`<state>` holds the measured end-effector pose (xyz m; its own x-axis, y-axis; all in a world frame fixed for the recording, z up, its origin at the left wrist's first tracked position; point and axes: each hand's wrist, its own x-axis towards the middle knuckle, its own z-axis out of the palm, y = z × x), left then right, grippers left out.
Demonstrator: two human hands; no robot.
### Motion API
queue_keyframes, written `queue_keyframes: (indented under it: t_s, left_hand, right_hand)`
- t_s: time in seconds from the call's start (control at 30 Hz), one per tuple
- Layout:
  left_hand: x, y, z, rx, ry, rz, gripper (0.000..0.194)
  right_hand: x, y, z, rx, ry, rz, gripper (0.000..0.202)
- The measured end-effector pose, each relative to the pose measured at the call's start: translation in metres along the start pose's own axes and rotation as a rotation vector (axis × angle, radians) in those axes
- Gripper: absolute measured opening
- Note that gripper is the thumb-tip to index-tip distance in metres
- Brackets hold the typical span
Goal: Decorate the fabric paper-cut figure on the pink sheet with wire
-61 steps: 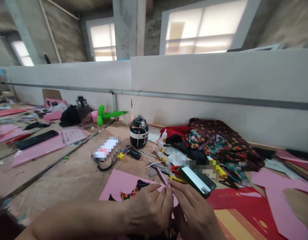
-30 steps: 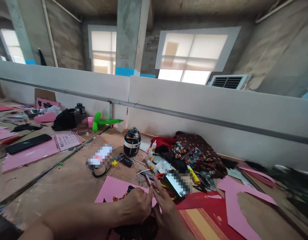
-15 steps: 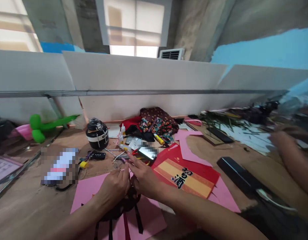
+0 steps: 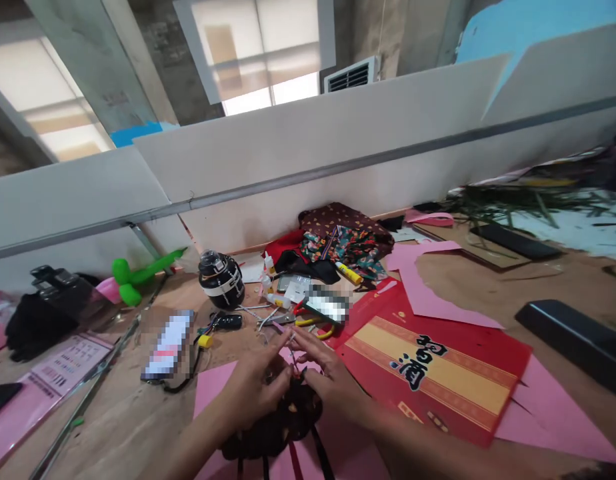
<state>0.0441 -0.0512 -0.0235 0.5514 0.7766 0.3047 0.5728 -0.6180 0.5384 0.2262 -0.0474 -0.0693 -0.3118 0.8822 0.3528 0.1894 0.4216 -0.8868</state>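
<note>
Dark brown fabric with small tan marks [image 4: 275, 427] lies bunched under my hands, on pink paper [image 4: 213, 383]. Dark strips and a red one hang from its near side. My left hand [image 4: 251, 381] is closed, thumb and fingertips pinching at the fabric's far edge. Opposite it, my right hand [image 4: 333, 377] is pinched too, its fingertips almost meeting the left ones. Between the fingertips runs a thin greyish cord [image 4: 293, 357], which both hands appear to hold. Fingers partly cover the spot where the cord meets the fabric.
Beyond my hands lie scissors [image 4: 315, 328], small glue bottles [image 4: 268, 283], a yellow glue stick [image 4: 349, 273] and a phone [image 4: 327, 303]. A black round jar [image 4: 221, 283] stands behind. Patterned cloth [image 4: 345, 243] is heaped by the partition. To the right is a red printed bag [image 4: 438, 367].
My view has tilted and swung left. The fingers, pressed together before, have parted slightly, and a thin cord now shows between them. The other person's arm at the right has left view.
</note>
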Motion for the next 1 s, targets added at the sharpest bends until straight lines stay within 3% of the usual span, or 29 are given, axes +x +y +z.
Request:
queue_keyframes:
  t_s: [0.1,0.2,0.3,0.4,0.47,0.6,0.73,0.8,0.93,1.0]
  left_hand:
    - [-0.002,-0.003,0.001,0.01,0.043,-0.019,0.062]
    - [-0.003,-0.004,0.005,0.241,0.143,0.019,0.065]
    - [0.0,-0.007,0.015,0.474,0.118,0.133,0.064]
    - [0.003,-0.012,0.026,0.516,0.071,0.186,0.064]
    - [0.005,-0.014,0.029,0.412,0.042,0.147,0.065]
    - [0.005,-0.006,0.023,-0.039,0.022,-0.062,0.068]
    - [0.009,0.006,0.009,-0.372,0.09,-0.293,0.034]
    - [0.013,0.009,0.004,-0.477,0.096,-0.391,0.027]
    - [0.015,0.008,-0.004,-0.549,0.222,-0.477,0.028]
    - [0.013,0.006,-0.005,-0.589,0.124,-0.519,0.026]
  right_hand:
    - [0.0,0.0,-0.003,0.02,-0.016,0.033,0.069]
    - [0.0,-0.001,-0.007,-0.024,-0.029,0.013,0.069]
    - [0.002,-0.005,-0.01,-0.047,-0.048,-0.015,0.071]
    - [0.007,-0.008,-0.011,-0.011,-0.105,-0.032,0.072]
    - [0.01,-0.009,-0.014,0.023,-0.129,-0.075,0.075]
    - [0.013,-0.003,-0.02,-0.094,-0.068,-0.252,0.073]
    - [0.01,0.005,-0.023,-0.453,0.072,-0.51,0.06]
    - [0.008,0.008,-0.023,-0.59,0.091,-0.584,0.054]
    - [0.008,0.008,-0.023,-0.679,0.124,-0.551,0.053]
    - [0.009,0.008,-0.024,-0.681,0.139,-0.515,0.055]
